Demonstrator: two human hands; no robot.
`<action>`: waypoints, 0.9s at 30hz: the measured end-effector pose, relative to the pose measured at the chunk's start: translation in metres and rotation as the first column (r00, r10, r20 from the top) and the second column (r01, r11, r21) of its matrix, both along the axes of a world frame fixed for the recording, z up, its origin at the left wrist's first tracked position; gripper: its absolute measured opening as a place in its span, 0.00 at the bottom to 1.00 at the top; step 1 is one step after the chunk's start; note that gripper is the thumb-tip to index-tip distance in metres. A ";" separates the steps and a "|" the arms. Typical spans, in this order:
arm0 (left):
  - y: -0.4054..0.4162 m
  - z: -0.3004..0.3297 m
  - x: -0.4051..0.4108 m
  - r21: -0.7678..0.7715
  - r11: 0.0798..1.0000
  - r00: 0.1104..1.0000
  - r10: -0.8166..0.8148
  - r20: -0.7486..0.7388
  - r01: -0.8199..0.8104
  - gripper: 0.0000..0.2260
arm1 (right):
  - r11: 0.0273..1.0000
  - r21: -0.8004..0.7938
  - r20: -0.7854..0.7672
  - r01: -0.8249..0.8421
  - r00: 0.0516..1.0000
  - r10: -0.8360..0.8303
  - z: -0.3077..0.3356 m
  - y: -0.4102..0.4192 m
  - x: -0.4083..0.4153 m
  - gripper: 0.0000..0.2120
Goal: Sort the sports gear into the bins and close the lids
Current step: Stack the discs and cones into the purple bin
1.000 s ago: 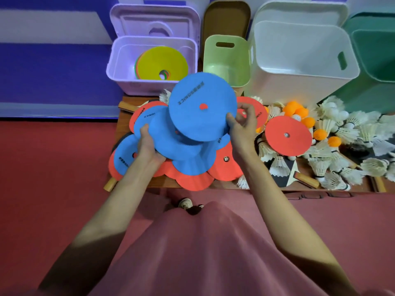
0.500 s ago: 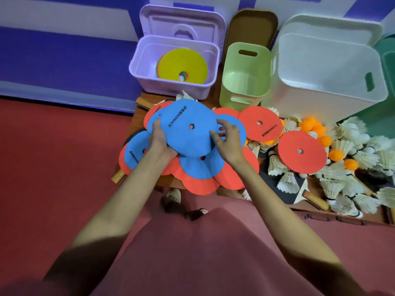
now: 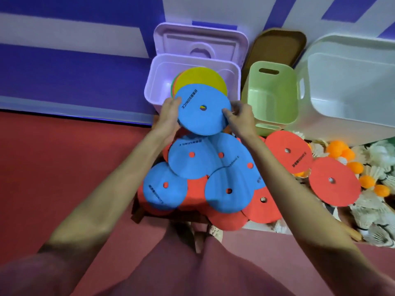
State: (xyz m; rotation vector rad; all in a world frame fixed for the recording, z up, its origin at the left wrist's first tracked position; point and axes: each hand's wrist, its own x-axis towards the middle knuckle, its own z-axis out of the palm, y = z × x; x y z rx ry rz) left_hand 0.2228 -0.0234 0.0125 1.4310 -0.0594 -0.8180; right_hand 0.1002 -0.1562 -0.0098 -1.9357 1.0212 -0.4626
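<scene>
white bin (image 3: 350, 116): largest, far right, lid off, nothing visible inside
white lid (image 3: 333, 42): stands behind the white bin against the wall
lilac bin (image 3: 152, 86): back centre-left, open; holds a stack of discs with yellow disc (image 3: 205, 79) on top, green and orange edges showing at the stack's left
lilac lid (image 3: 201, 42): upright behind the lilac bin, leaning on the wall
green bin (image 3: 272, 97): between the lilac and white bins, open, looks empty
brown lid (image 3: 275, 45): propped on the wall behind the green bin
wall (image 3: 64, 67): purple and white bands
floor (image 3: 53, 157): red, runs up to the wall
low table (image 3: 136, 211): mostly covered by gear; only a dark left edge shows
disc pile: blue discs (image 3: 192, 159) overlap on top of red discs (image 3: 287, 151) across the table, several printed with dark lettering
shuttlecocks (image 3: 376, 154): white, heaped at the right edge
orange balls (image 3: 337, 147): scattered among the shuttlecocks, just right of the red discs
held blue disc (image 3: 203, 112): lifted clear of the pile, tilted, over the front rim of the lilac bin and overlapping the yellow disc in view; not yet in the stack
left hand (image 3: 170, 114): grips the held blue disc's left rim, thumb on top, fingers underneath
right hand (image 3: 239, 116): pinches the right rim, fingertips (image 3: 225, 112) on the top face
</scene>
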 end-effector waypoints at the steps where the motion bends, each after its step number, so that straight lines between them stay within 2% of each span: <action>1: -0.006 -0.003 0.017 0.070 0.996 0.992 -0.070 0.100 0.063 0.07 | 1.000 -0.018 -0.026 0.006 1.000 -0.006 -0.001 -0.009 0.014 0.11; 2: -0.012 -0.007 0.034 0.164 0.980 0.970 -0.146 0.194 0.115 0.05 | 0.999 -0.031 -0.050 0.017 0.999 -0.019 -0.004 -0.020 0.028 0.12; 4: -0.027 -0.018 0.064 0.361 0.919 0.898 -0.286 0.333 0.159 0.09 | 0.997 -0.075 -0.090 0.030 0.995 -0.037 -0.009 -0.039 0.052 0.14; 7: -0.050 -0.026 0.093 0.504 0.850 0.811 -0.400 0.427 0.154 0.09 | 0.994 -0.112 -0.145 0.014 0.989 -0.030 -0.018 -0.060 0.078 0.16; 10: -0.073 -0.037 0.111 0.604 0.786 0.748 -0.478 0.460 0.131 0.08 | 0.993 -0.114 -0.236 -0.015 0.972 -0.013 -0.034 -0.075 0.097 0.13; 14: -0.088 -0.054 0.125 0.690 0.715 0.726 -0.534 0.433 0.114 0.04 | 0.996 -0.081 -0.317 -0.035 0.948 0.007 -0.049 -0.087 0.115 0.12; 17: -0.092 -0.063 0.130 0.715 0.689 0.707 -0.563 0.427 0.118 0.05 | 0.993 -0.101 -0.429 -0.067 0.903 0.017 -0.052 -0.087 0.118 0.14; 20: -0.089 -0.065 0.127 0.751 0.655 0.660 -0.601 0.451 0.084 0.14 | 0.959 -0.229 -0.555 -0.168 0.832 0.014 -0.052 -0.080 0.115 0.15; 21: -0.087 -0.065 0.125 0.747 0.661 0.643 -0.605 0.471 0.075 0.13 | 0.944 -0.270 -0.561 -0.192 0.827 0.008 -0.050 -0.077 0.112 0.15; 23: -0.079 -0.063 0.119 0.707 0.704 0.641 -0.575 0.509 0.069 0.05 | 0.936 -0.283 -0.509 -0.211 0.860 0.039 -0.045 -0.067 0.105 0.18; 25: -0.069 -0.063 0.108 0.635 0.771 0.618 -0.525 0.585 0.053 0.13 | 0.939 -0.284 -0.383 -0.193 0.921 0.074 -0.038 -0.052 0.094 0.19; 27: -0.053 -0.057 0.089 0.503 0.863 0.582 -0.425 0.693 0.030 0.12 | 0.941 -0.301 -0.226 -0.157 0.970 0.089 -0.033 -0.032 0.076 0.17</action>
